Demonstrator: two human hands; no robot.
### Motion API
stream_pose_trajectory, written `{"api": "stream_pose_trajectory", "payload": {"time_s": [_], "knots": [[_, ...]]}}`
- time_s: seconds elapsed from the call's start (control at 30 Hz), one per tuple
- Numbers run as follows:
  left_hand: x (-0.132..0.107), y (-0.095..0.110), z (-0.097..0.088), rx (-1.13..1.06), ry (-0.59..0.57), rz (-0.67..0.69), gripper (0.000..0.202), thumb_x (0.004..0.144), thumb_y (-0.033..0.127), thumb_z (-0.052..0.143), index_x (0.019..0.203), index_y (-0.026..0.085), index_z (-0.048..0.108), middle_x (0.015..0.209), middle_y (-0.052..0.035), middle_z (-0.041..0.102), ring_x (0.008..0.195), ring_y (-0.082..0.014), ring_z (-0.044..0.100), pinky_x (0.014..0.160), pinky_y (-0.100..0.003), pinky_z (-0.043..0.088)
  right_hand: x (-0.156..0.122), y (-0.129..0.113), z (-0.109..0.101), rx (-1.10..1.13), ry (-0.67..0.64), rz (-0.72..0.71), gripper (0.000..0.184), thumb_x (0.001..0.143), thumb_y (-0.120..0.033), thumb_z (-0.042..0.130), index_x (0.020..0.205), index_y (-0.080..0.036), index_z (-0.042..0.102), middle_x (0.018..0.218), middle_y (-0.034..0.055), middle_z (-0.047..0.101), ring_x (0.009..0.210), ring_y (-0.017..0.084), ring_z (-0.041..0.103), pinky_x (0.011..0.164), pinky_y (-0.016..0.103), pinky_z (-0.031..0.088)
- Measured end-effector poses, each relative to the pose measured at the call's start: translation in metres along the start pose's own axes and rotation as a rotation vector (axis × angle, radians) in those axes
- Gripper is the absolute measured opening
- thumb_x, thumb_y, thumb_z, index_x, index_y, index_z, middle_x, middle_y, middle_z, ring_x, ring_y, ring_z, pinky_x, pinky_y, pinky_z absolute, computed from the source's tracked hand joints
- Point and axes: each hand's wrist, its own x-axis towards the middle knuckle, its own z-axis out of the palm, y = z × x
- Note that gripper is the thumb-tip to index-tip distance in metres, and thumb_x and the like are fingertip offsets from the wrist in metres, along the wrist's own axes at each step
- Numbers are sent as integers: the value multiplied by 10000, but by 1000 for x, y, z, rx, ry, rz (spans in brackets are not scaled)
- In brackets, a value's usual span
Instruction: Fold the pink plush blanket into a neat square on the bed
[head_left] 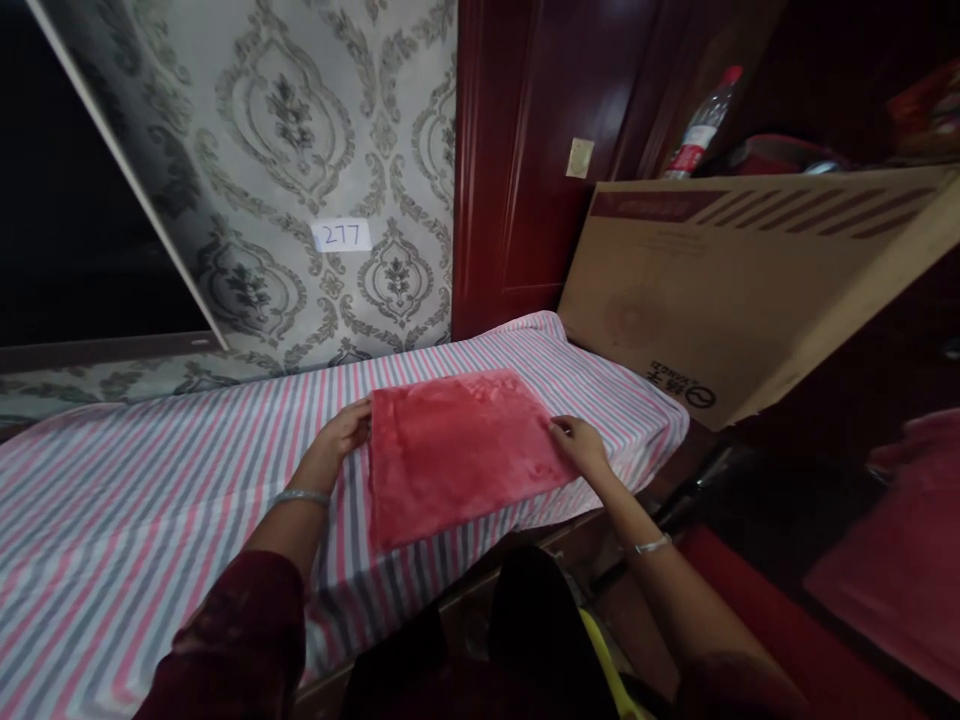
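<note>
A red plush cloth (465,450), flat and rectangular like a cushion cover, lies on a striped sheet (225,480) in pink, white and grey. At its upper left edge my left hand (346,428) has its fingers curled on the border, with the fingertips partly hidden. On the right edge, my right hand (581,443) pinches the cloth between thumb and fingers. Slight wrinkles run along the cloth's far side and near the right corner. The near edge of the cloth lies close to the front of the sheet-covered surface.
A large cardboard box (697,290) stands at the right, with a plastic bottle (701,130) behind its top edge. A dark screen (82,200) is at the left. Pink fabric (892,560) lies at the lower right. A paper marked 277 (342,235) is on the wall.
</note>
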Motion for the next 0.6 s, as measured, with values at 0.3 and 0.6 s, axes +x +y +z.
{"api": "stream_pose_trajectory", "payload": {"time_s": [0.3,0.6], "knots": [[8,0,5,56,194,21,183,530,95,700,697,152,652,573,14,656,488,-117,572,500,-218,470,37,-34,16,-175,-35,63,286,988,-297,544,1086,-134,757,1125,168,737,1061,264,684,801,284,455],[-11,-3,-2,110,258,12,262,515,216,742,735,156,613,490,37,576,386,-87,467,420,-195,328,26,-26,18,-195,-3,108,305,998,-230,474,1139,-136,727,1076,146,745,1002,242,690,751,273,442]]}}
